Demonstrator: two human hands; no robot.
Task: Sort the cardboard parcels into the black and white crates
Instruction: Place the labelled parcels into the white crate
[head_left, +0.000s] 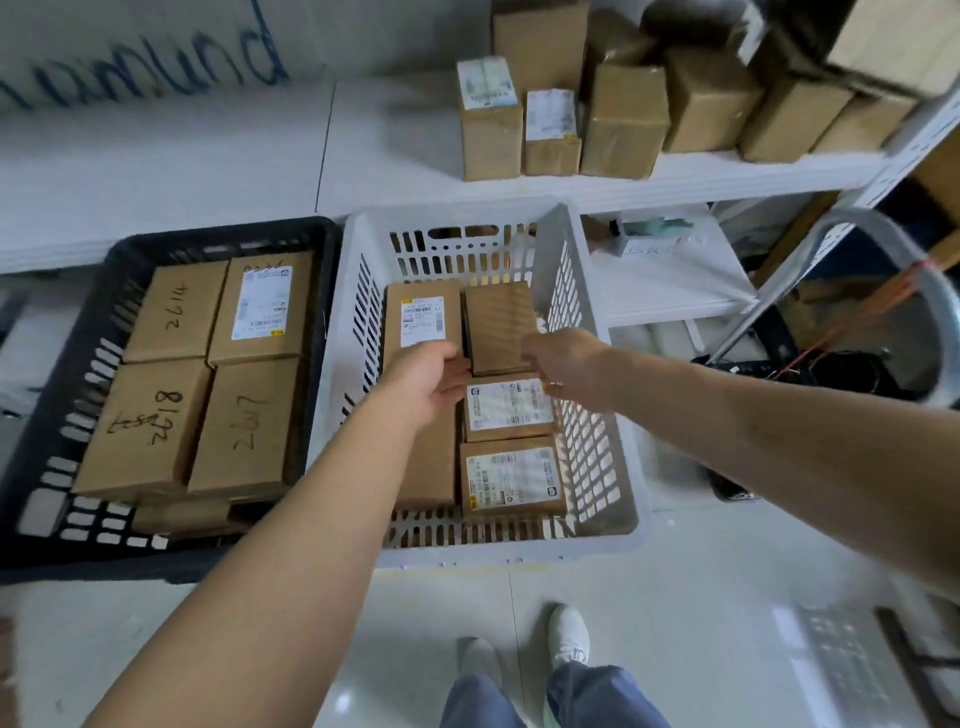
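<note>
A white crate (592, 395) stands on the floor beside a black crate (67, 374) at its left. Both of my hands reach into the white crate. My left hand (431, 379) and my right hand (558, 364) grip the near corners of a plain cardboard parcel (500, 325) at the crate's back right. It lies among several labelled parcels, one (422, 317) to its left and two (511, 410) in front. The black crate holds several parcels with handwritten numbers (176, 312).
A white shelf (727, 174) behind the crates carries several more cardboard parcels (626, 117). A metal trolley frame (883, 244) and cables stand at the right. My feet (569, 636) are on the pale tiled floor just before the white crate.
</note>
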